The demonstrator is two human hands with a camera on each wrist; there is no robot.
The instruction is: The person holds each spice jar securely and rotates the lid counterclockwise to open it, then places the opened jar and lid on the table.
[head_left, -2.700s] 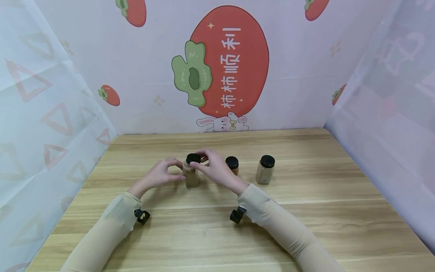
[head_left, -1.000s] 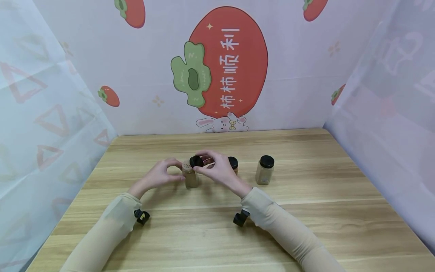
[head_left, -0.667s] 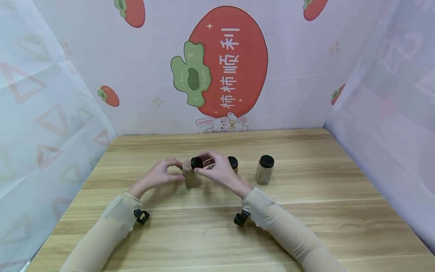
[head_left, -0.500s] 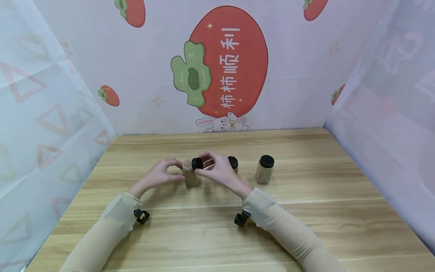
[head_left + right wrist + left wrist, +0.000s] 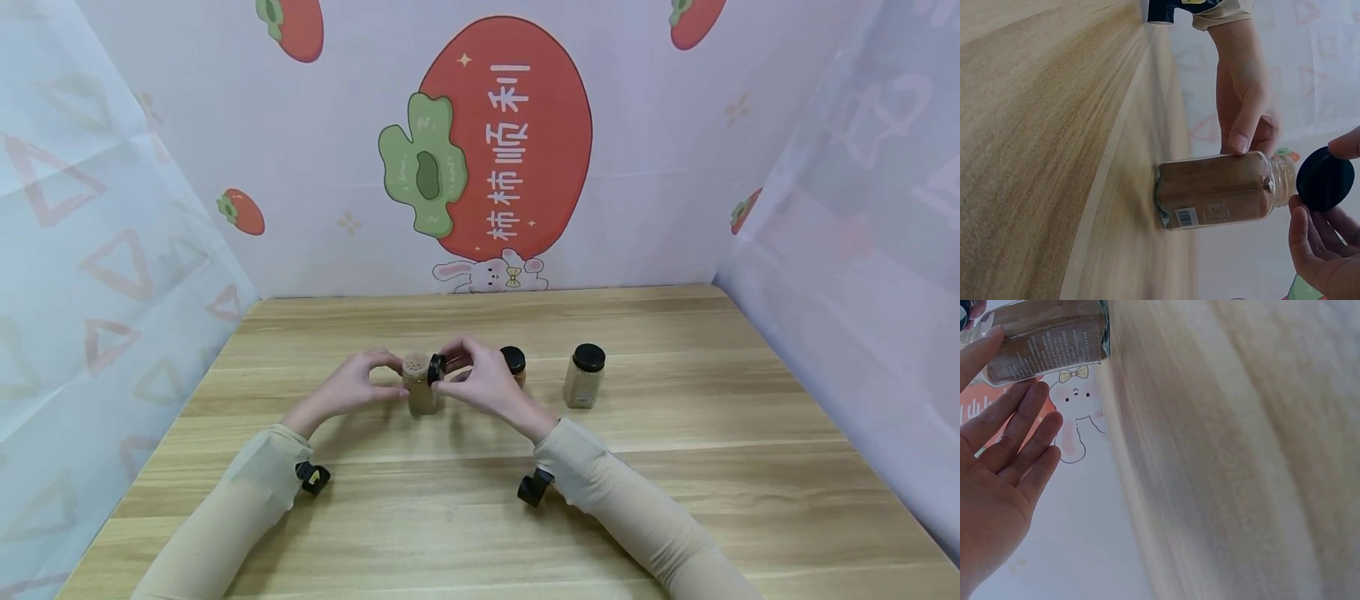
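Observation:
A square glass spice jar [image 5: 423, 400] of brown powder stands upright on the wooden table, its perforated shaker top uncovered. My left hand [image 5: 352, 387] holds it by the neck and side between thumb and fingertips; in the left wrist view the jar [image 5: 1054, 347] shows small white print. The other fingers are spread along it. A black screw lid [image 5: 436, 369] is tilted on edge just right of the shaker top, pinched between the thumb and fingers of my right hand [image 5: 487, 379]. In the right wrist view the lid [image 5: 1324, 180] sits right beside the jar's threaded mouth.
Behind my right hand stands a second jar [image 5: 513, 360] with a black lid, partly hidden. Farther right is a third black-lidded jar [image 5: 585, 379] with paler contents. A printed backdrop [image 5: 322, 150] rises at the table's [image 5: 450, 517] back edge and both sides.
My right hand has brought the black lid from over the shaker top down and right, turning it onto its edge. The holes are now fully exposed. My left hand and the jar keep their place.

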